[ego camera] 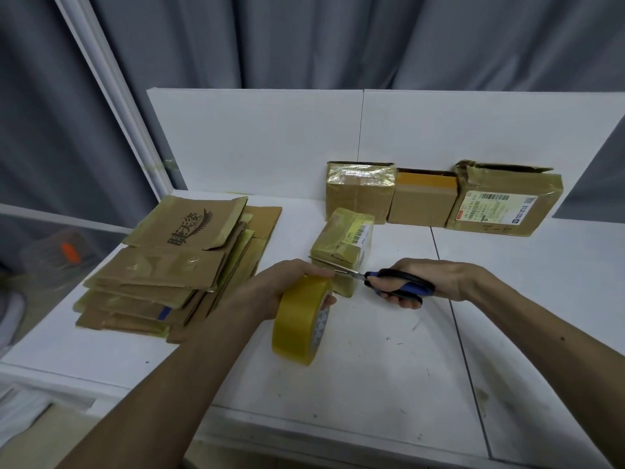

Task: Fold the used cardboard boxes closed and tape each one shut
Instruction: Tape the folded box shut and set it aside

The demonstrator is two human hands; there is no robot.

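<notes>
Gripping tape roll (pixel 297 328) in left hand (pixel 287 282); right hand (pixel 429 277) curled round scissors (pixel 402 286), blades against small box (pixel 341 242) on table (pixel 372 360) (box's near corner hidden by left hand; blade tips, tape strand hard to make out).

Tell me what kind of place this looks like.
Probably a parcel-packing station: a white table holds flattened cartons, taped boxes line its back panel, the left hand grips a tape roll, the right hand scissors.
</notes>
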